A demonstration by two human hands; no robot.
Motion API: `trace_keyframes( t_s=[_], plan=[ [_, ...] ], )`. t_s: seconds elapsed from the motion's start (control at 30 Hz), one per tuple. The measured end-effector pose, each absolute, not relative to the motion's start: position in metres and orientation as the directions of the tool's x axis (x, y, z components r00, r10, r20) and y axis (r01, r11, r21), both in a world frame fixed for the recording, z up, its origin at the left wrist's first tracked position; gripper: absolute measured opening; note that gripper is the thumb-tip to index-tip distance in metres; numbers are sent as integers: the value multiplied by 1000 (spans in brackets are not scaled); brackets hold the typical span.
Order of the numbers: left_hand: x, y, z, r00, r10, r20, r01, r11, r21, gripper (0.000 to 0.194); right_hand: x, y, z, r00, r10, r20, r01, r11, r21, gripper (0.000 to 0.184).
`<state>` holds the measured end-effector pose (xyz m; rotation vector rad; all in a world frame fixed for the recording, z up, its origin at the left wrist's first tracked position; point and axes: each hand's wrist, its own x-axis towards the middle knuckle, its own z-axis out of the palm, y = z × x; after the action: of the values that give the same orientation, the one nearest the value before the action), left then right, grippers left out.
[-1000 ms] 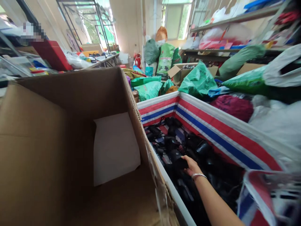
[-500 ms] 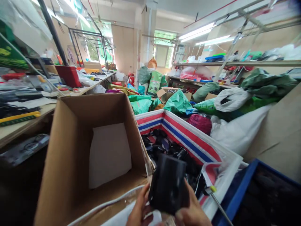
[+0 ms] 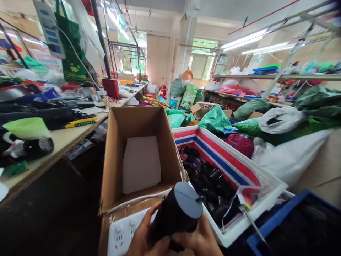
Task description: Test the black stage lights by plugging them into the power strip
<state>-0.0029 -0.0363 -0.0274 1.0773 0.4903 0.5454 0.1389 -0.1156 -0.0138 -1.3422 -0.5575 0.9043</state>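
Note:
A black cylinder (image 3: pixel 170 217) with a flat grey round end is held between my two hands, tilted with that end up and away from me. The fingers of my left hand (image 3: pixel 146 234) wrap its left side. My right hand (image 3: pixel 201 236) grips it from the right, its thumb across the lower front. Just beyond stands an open cardboard box (image 3: pixel 112 167) with a pale sheet (image 3: pixel 142 165) on its bottom. Right of the box, a white crate (image 3: pixel 269 177) with a striped lining holds many dark parts (image 3: pixel 210 177). What kind of device the cylinder is, I cannot make out.
Below the box lies a white power strip (image 3: pixel 119 234). A cluttered workbench (image 3: pixel 71 140) runs along the left. A blue crate (image 3: pixel 287 220) and a metal rod (image 3: pixel 253 222) are at the lower right. Green sacks (image 3: pixel 215 119) are heaped behind.
The view has swung left, showing more workbench. The cylinder has been tipped so its flat grey end faces up. Both hands still hold it.

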Motion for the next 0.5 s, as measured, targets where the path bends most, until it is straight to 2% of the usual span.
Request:
trace_keyframes(
  t_s=[0.1, 0.2, 0.3, 0.4, 0.43, 0.5],
  plan=[
    [-14, -37, -27, 724, 672, -156, -88, 314, 945, 71, 125, -112, -17, 563, 818, -118, -132, -52, -990, 58],
    [-19, -40, -21, 673, 715, -187, -14, 265, 964, 65, 123, -109, -25, 525, 851, -26, 68, -72, -995, 40],
    [-22, -41, -14, 668, 714, -210, -4, 286, 958, 66, 132, -116, -34, 471, 882, -14, 132, -86, -987, 46],
    [-28, -39, -12, 670, 700, -248, -37, 365, 930, 65, 154, -137, -35, 261, 960, -100, 107, -131, -986, 71],
    [-32, -38, -13, 662, 701, -265, -41, 387, 921, 64, 163, -145, -34, 206, 964, -168, 152, -202, -968, 69],
    [-38, -37, -14, 638, 708, -303, -39, 423, 905, 63, 185, -160, -34, 268, 923, -275, 364, -361, -859, 40]
  ],
)
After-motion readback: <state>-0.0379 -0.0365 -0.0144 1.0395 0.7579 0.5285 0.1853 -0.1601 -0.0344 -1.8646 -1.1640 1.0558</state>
